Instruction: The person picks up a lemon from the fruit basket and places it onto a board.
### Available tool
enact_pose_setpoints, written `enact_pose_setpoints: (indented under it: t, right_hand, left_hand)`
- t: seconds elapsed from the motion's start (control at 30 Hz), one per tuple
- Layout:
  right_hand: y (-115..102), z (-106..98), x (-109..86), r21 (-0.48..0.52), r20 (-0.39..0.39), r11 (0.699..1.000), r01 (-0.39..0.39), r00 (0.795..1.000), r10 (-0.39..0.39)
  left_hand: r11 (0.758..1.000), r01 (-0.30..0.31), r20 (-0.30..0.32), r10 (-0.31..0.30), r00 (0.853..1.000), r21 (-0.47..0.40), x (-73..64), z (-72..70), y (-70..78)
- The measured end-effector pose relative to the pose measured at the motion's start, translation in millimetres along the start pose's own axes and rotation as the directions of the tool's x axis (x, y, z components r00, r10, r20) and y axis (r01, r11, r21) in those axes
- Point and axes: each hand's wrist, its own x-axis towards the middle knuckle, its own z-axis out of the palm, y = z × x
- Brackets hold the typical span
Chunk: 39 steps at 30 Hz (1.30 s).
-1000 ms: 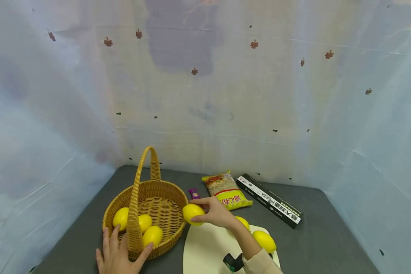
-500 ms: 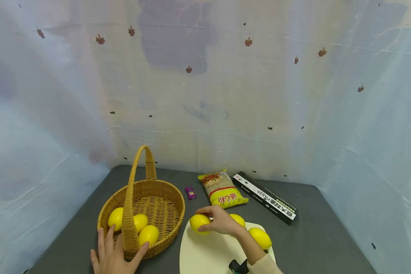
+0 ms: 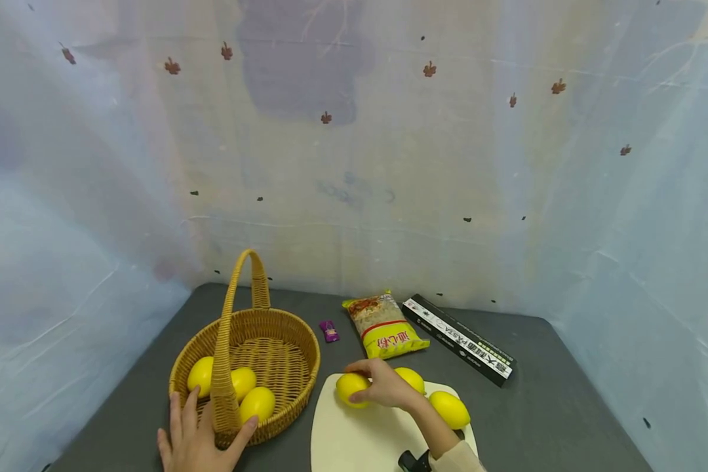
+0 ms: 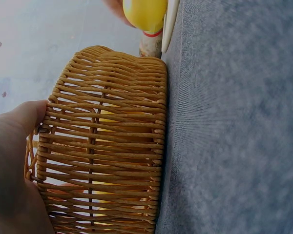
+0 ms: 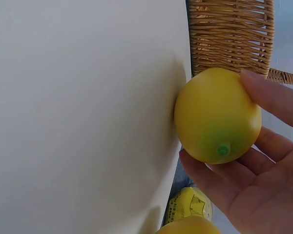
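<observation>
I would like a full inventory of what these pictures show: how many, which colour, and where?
Table: 1, dark grey, under everything
Backdrop: 1, pale blue-grey with leaf marks, behind
Basket: 1, tan wicker, left side
Basket lemons: 3, yellow, inside the basket
Board: 1, cream, front centre
Held lemon: 1, yellow, at the board
Other lemons: 2, yellow, along the board's far right edge
Small packet: 1, purple, behind the board
Food bag: 1, mostly yellow, right of the packet
Long box: 1, black and white, right of the bag
Sleeve: 1, beige, bottom edge
Left hand: 1, at the basket's rim
Right hand: 1, gripping the held lemon
</observation>
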Motion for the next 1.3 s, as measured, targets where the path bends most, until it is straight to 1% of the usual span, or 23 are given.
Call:
enact_pose_setpoints:
  t: [0.3,0.53,0.77,1.0,1.17,1.3]
  right_hand:
    - [-2.5,2.4,0.6,-0.009,-0.001,1.0,0.026,1.0,-0.026]
    - [-2.4,4.7,1.7,-0.013,-0.003,1.0,-0.002,1.0,0.002]
    - [-1.9,4.0,2.7,-0.035,0.001,0.999,0.008,1.0,-0.008]
    - [-3.2,2.1,2.6,0.008,0.012,1.0,0.009,1.0,-0.009]
    - [-2.1,1.3,4.3,0.006,0.014,1.0,0.022,1.0,-0.022]
    - [-2.9,-0.8,6.0,0.028,0.014,1.0,0.013,1.0,-0.014]
  left_hand:
    - [1.0,-0.003,-0.003,0.003,1.0,-0.01,0.1,-0.7,-0.5]
    - [1.0,0.001,0.009,-0.001,1.0,-0.009,0.0,-1.8,1.5]
    - [1.0,-0.004,0.015,0.004,1.0,-0.01,-0.5,-2.4,1.6]
    - [1.0,-0.013,0.007,0.013,1.0,-0.013,-1.4,-2.0,1.1]
    - [1.0,-0.012,0.011,0.012,1.0,-0.017,-1.6,-1.4,0.0]
    - [1.0,-0.011,0.009,0.011,1.0,-0.017,-1.8,-1.4,-0.1]
